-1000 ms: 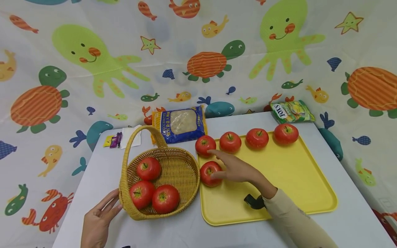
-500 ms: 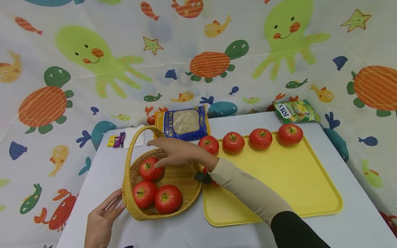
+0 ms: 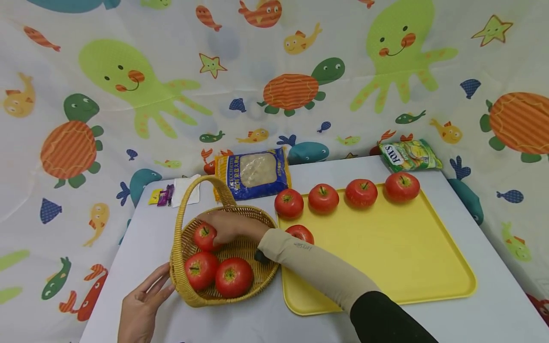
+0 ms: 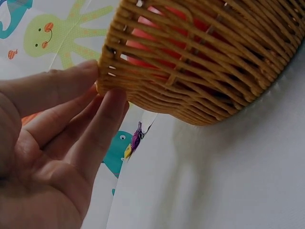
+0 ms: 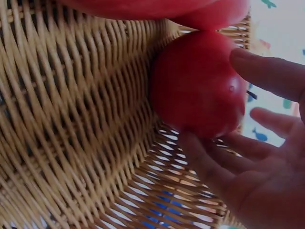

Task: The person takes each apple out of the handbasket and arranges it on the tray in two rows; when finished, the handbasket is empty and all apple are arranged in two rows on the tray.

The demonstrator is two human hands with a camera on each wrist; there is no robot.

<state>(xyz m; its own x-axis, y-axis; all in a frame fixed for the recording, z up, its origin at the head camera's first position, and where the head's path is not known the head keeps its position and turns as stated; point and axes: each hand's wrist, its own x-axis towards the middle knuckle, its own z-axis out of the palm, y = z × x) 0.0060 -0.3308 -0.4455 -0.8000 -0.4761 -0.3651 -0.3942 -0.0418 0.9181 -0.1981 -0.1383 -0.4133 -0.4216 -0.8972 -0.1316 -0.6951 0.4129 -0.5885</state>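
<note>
A wicker basket (image 3: 265, 276) with a tall handle stands on the left of the table. Inside it lie three red apples: two at the front, an apple (image 3: 237, 277) and another apple (image 3: 199, 270), and one further back. My right hand (image 3: 225, 226) reaches into the basket and holds that rear apple (image 5: 198, 86), thumb on one side and fingers on the other. Outside, my left hand (image 3: 143, 302) touches the basket's left side with extended fingertips, seen close against the wicker wall (image 4: 209, 71) in the left wrist view.
To the right lies a yellow tray (image 3: 386, 247) with several apples along its back and left edges, one apple (image 3: 300, 233) partly behind my right sleeve. Behind are a blue pasta bag (image 3: 257, 174), a green snack bag (image 3: 410, 155) and small wrapped candies (image 3: 163, 195) beside a white napkin (image 3: 188, 190).
My right hand has moved left from over the tray, across the basket, then down onto the rear apple, which it now grips. The left hand stays at the basket's side.
</note>
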